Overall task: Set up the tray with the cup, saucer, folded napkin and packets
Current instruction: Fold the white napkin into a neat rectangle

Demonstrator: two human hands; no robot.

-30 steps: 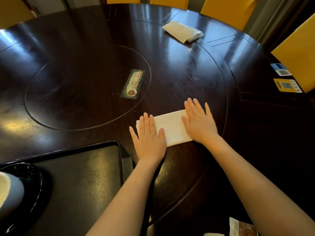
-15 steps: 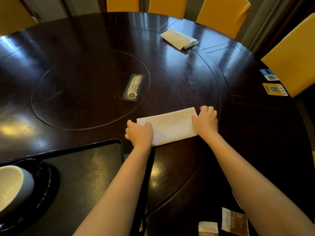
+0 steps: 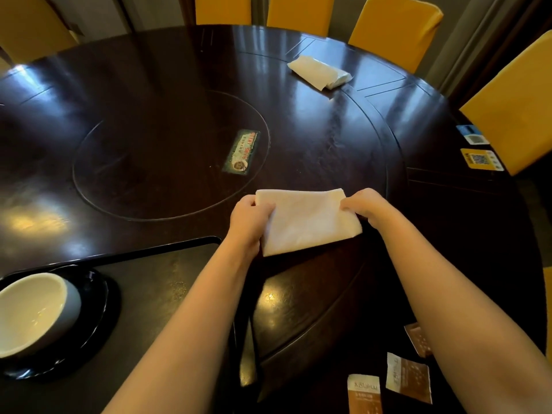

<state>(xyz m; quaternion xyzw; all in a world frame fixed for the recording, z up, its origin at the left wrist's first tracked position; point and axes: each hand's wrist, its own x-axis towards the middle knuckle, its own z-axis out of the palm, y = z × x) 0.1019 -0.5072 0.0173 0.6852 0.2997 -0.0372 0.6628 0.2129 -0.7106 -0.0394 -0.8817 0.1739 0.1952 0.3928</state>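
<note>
Your left hand (image 3: 249,218) and right hand (image 3: 363,206) each pinch one end of the napkin (image 3: 307,224), a soft white folded rectangle held between them above the glossy dark table (image 3: 167,94). Left of your left forearm: matte black tray (image 3: 155,282), white round cup (image 3: 31,312) on black saucer (image 3: 98,306). Under your right forearm: three paper packets (image 3: 407,379).

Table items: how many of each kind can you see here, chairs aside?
Napkins: 2, the held napkin in the left hand and right hand, and the far napkin
Packets: 3
Cup: 1
Saucer: 1
Tray: 1
Stickers on the table: 3
Total: 11
</note>
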